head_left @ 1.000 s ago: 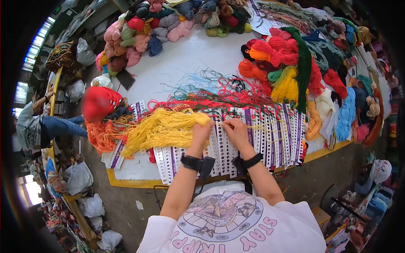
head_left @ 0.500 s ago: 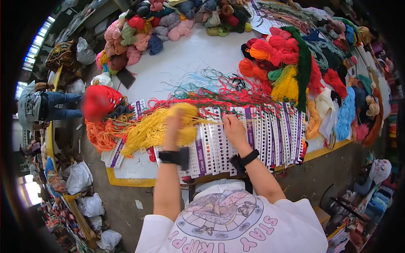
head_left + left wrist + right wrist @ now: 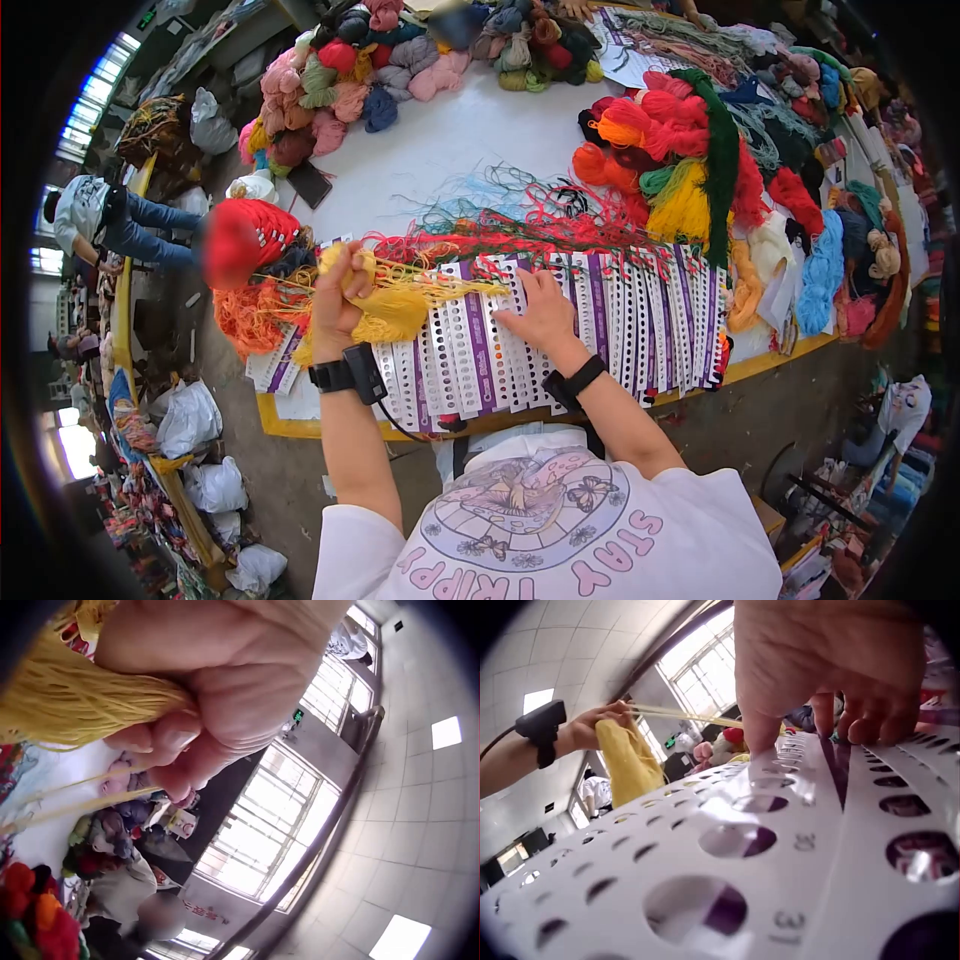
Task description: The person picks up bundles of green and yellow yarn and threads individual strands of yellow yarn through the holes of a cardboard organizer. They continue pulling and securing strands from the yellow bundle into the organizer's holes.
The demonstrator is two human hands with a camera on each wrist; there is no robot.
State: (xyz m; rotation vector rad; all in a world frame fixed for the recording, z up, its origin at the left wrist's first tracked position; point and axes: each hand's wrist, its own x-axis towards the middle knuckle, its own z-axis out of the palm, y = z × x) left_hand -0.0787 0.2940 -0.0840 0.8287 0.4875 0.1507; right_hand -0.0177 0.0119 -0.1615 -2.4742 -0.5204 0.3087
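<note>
Fingers curled, my left hand (image 3: pixel 340 300) grips a skein of yellow yarn (image 3: pixel 395 312) over the left part of the row of cards; the skein hangs from the palm in the left wrist view. Thin yellow strands run from that hand toward my right hand (image 3: pixel 543 312). White and purple cards punched with holes (image 3: pixel 470 350) lie overlapping in a long row. My right hand rests on them, thumb and fingertips pressing down on the card strips (image 3: pixel 832 855) in the right wrist view, beside the strand ends. Red and green threads (image 3: pixel 480 235) are looped along the cards' far ends.
A heap of pink, red and yellow skeins (image 3: pixel 670 130) sits at the right, with a blue skein (image 3: pixel 818 265) further over. More yarn balls (image 3: pixel 400 60) line the far edge. Orange yarn (image 3: pixel 245 318) and a red bundle (image 3: pixel 250 245) lie left, near a dark phone (image 3: pixel 310 184).
My left hand has moved left, drawing the yellow skein away from the right hand. The right hand has gone from pinching the strands to resting spread on the cards. A person at the left has shifted.
</note>
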